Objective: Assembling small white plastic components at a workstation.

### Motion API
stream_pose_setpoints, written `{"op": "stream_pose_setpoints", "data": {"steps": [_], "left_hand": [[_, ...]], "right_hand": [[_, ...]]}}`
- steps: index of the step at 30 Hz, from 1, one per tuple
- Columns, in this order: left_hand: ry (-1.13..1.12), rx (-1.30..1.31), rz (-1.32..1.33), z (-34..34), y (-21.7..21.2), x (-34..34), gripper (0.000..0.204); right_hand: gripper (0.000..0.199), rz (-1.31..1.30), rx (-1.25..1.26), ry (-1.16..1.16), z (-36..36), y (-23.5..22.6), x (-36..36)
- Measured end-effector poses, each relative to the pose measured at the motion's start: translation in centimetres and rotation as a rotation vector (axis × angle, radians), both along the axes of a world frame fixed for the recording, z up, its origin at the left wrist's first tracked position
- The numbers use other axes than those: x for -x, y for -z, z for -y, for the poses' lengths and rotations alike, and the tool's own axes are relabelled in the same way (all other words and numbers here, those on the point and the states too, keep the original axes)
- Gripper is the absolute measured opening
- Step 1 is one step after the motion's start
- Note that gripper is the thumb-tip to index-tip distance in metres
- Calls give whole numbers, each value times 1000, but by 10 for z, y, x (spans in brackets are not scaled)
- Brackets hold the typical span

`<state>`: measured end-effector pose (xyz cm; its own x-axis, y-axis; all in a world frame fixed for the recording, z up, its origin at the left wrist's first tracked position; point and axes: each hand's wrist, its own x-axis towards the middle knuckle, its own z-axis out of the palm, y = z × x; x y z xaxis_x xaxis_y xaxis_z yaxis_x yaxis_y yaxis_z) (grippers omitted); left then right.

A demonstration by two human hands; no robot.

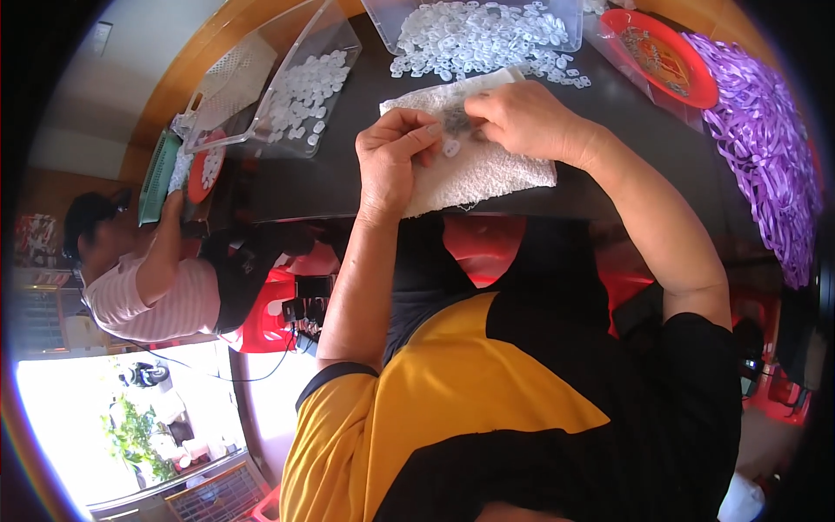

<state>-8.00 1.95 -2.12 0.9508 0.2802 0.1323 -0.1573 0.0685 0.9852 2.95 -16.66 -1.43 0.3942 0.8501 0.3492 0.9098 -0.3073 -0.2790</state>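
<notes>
A folded white towel (496, 177) lies on the dark table in front of me. Over its left part is my left hand (391, 161), fingers curled and thumb pressed to the index finger; whatever they pinch is too small to name. My right hand (535, 119) comes in over the towel's far right part with closed fingertips, their contents hidden. Between the two hands sits a little heap of small grey metal-looking pieces (455, 115). A single small white plastic piece (450, 148) shows just below the heap, close to my left fingertips.
Beyond the towel, a clear bin (574, 30) spills many white plastic pieces (474, 39). Another clear bin (261, 130) with similar pieces stands left. At right are a red tray (709, 83) and purple ribbons (761, 139). A co-worker (156, 291) sits at left by a green basket (159, 178).
</notes>
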Motion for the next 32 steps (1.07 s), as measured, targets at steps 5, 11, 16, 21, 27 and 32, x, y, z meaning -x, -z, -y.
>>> {"op": "stream_pose_setpoints", "data": {"steps": [5, 11, 16, 21, 27, 32], "left_hand": [[21, -17, -25, 0, 0, -3, 8], [30, -21, -30, -3, 0, -2, 8], [15, 18, -12, 0, -1, 0, 7], [-171, -64, 201, 7, -26, 23, 7], [-97, -245, 352, 45, -64, 64, 19], [375, -467, 507, 46, -89, 82, 35]], "right_hand": [[8, 2, -10, -12, -1, 3, -2], [10, 11, -20, 12, -2, -1, 3], [11, -9, -28, 9, -2, -1, 2], [10, -11, -7, 11, -1, -4, 3], [8, -26, 34, 27, -1, 4, -1], [14, 3, -6, -14, 2, 4, -2]]}}
